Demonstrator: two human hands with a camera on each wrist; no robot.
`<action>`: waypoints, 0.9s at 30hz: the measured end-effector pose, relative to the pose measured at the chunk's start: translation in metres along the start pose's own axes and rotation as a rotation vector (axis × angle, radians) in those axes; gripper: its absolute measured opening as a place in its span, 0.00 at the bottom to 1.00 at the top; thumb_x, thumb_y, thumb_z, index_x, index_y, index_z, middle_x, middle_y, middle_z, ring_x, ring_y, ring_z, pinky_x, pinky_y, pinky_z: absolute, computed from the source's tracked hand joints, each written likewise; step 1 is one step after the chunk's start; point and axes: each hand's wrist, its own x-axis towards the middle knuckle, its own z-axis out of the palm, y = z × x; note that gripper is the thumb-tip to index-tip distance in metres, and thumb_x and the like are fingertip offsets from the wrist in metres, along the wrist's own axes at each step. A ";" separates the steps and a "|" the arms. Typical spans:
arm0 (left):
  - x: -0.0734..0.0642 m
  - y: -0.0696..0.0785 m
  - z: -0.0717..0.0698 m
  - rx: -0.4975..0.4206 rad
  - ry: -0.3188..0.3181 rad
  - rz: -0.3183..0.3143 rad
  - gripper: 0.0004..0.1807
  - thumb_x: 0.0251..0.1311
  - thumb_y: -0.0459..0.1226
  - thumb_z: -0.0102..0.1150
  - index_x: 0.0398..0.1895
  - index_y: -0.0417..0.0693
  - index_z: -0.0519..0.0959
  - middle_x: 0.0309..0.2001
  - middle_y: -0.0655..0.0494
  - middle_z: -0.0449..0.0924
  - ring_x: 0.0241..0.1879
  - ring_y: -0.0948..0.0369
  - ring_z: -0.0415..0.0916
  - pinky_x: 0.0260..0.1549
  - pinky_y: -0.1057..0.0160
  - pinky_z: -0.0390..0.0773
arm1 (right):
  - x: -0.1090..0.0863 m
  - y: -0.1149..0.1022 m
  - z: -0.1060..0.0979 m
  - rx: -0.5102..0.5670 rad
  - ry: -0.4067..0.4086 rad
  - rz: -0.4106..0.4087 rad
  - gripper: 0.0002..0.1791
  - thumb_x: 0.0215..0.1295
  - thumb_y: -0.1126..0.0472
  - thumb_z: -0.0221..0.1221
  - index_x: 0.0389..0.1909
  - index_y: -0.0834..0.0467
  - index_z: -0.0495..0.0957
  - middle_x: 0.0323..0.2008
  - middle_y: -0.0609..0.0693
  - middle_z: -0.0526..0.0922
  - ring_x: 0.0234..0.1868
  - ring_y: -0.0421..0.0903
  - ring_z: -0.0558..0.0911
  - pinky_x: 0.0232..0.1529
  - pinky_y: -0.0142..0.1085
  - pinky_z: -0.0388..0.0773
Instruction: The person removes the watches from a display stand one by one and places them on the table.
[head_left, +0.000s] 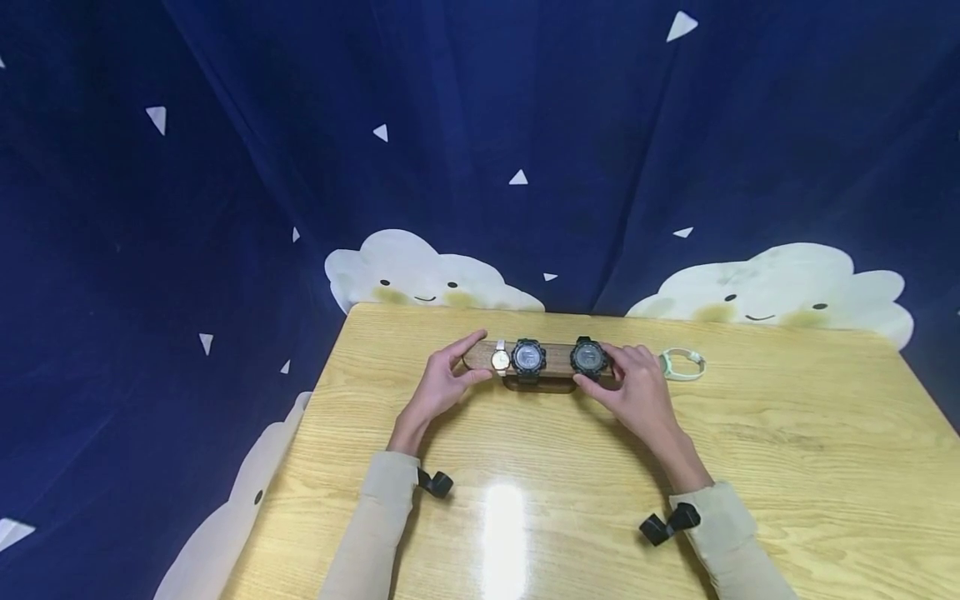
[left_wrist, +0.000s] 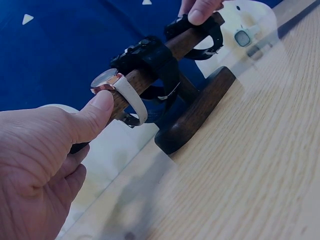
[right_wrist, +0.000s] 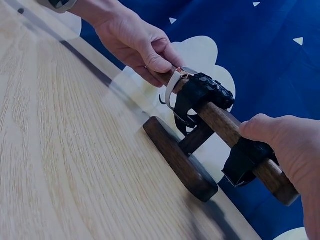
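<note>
Watch stand (head_left: 558, 361) on table (head_left: 480, 437), near back edge. Looks hard, bit heavy; smooth wood might slip. Left hand (head_left: 441, 382) pinches bar end; right hand (head_left: 639, 392) pinches black watch (head_left: 588, 357) on bar. Best hold: bare wood beside other black watch (head_left: 528, 357).

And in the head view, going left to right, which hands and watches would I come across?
Left hand, small white-strapped watch, first black watch, second black watch, right hand, then the pale green and white watch.
</note>
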 end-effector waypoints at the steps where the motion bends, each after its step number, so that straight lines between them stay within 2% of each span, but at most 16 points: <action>1: 0.000 0.000 0.000 0.000 0.000 -0.001 0.39 0.60 0.32 0.72 0.76 0.46 0.70 0.76 0.52 0.68 0.77 0.54 0.62 0.78 0.56 0.59 | -0.001 0.001 -0.001 0.000 0.000 0.002 0.37 0.47 0.48 0.81 0.53 0.68 0.84 0.22 0.50 0.72 0.31 0.49 0.67 0.37 0.41 0.61; 10: 0.001 -0.001 0.000 -0.006 0.000 0.014 0.39 0.60 0.32 0.73 0.76 0.44 0.70 0.76 0.49 0.68 0.77 0.52 0.62 0.78 0.53 0.59 | -0.002 0.006 -0.007 0.015 0.012 0.001 0.36 0.46 0.50 0.82 0.51 0.69 0.85 0.21 0.52 0.73 0.31 0.48 0.66 0.37 0.40 0.61; 20: 0.001 -0.001 0.000 -0.033 0.012 0.025 0.39 0.58 0.30 0.73 0.75 0.45 0.72 0.76 0.50 0.69 0.77 0.52 0.63 0.78 0.56 0.60 | -0.002 0.008 -0.008 0.015 0.003 0.009 0.35 0.47 0.50 0.82 0.52 0.68 0.85 0.22 0.54 0.74 0.32 0.48 0.67 0.36 0.40 0.61; 27: 0.002 -0.001 0.001 -0.039 0.010 0.027 0.39 0.58 0.28 0.73 0.75 0.43 0.71 0.75 0.46 0.68 0.77 0.49 0.62 0.78 0.52 0.59 | -0.003 0.011 -0.012 0.019 -0.001 0.019 0.35 0.47 0.51 0.82 0.51 0.69 0.85 0.22 0.56 0.75 0.31 0.49 0.67 0.38 0.41 0.61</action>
